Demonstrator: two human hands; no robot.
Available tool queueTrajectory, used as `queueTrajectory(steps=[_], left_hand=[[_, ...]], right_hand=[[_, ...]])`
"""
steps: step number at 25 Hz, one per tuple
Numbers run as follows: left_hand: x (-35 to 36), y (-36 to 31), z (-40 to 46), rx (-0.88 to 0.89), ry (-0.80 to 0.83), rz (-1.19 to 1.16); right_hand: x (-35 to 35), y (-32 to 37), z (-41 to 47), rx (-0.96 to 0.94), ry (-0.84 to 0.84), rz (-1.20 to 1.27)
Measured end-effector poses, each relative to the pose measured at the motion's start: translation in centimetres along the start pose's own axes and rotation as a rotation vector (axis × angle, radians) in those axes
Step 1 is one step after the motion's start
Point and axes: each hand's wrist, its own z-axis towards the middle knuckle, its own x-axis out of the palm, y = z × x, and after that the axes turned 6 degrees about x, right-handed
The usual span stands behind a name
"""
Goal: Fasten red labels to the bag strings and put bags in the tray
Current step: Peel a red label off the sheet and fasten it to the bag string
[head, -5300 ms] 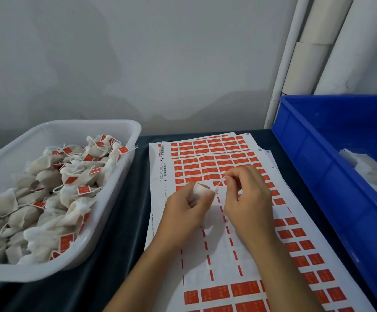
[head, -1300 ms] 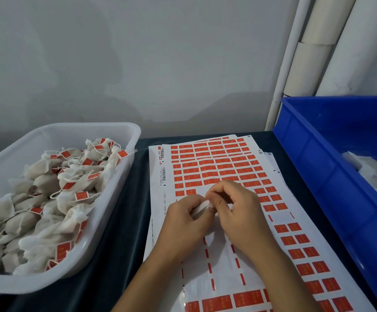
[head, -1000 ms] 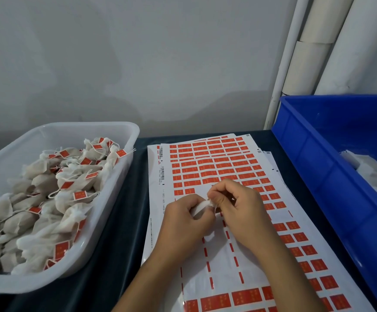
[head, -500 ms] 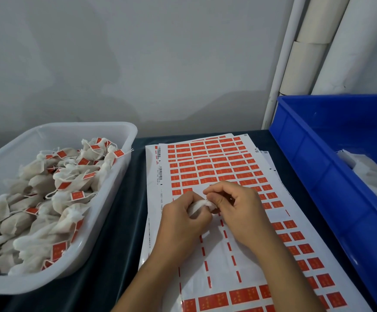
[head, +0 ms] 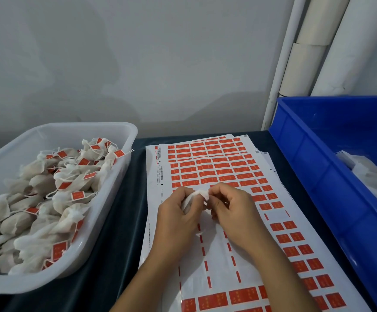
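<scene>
At the left of the frame a white tray [head: 124,131] sits on the dark surface [head: 120,221], heaped with small pale bags [head: 41,183], many of them carrying red labels [head: 78,195] on their strings. Just right of the tray, in the middle of the frame, a stack of label sheets [head: 216,255] lies flat; rows of red stickers fill its upper part and right side, while the strip under the hands is mostly peeled bare.

Above that bare strip the left hand [head: 178,218] curls round a small white bag [head: 188,200], which shows only between the fingers and thumb. The right hand [head: 232,210] meets it at centre frame, thumb and forefinger pinching the bag's gathered white top [head: 202,193]. Whether a label is between those fingers cannot be told.

Along the right edge stands a blue bin [head: 318,176] with white unlabelled bags [head: 372,174] lying inside. White tubes [head: 306,52] lean against the wall at upper right.
</scene>
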Motion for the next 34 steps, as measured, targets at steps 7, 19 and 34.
queueTrajectory(steps=[7, 19, 34], left_hand=[[-0.3, 0.1, 0.5, -0.049, -0.015, -0.07], [-0.7, -0.2, 0.7, -0.027, 0.136, -0.025], [-1.2, -0.4, 1.1, -0.071, 0.128, -0.096]], right_hand=[[0.1, 0.4, -0.2, -0.066, 0.01, -0.091], [-0.5, 0.8, -0.5, -0.176, -0.175, -0.055], [-0.2, 0.7, -0.6, -0.352, -0.15, -0.093]])
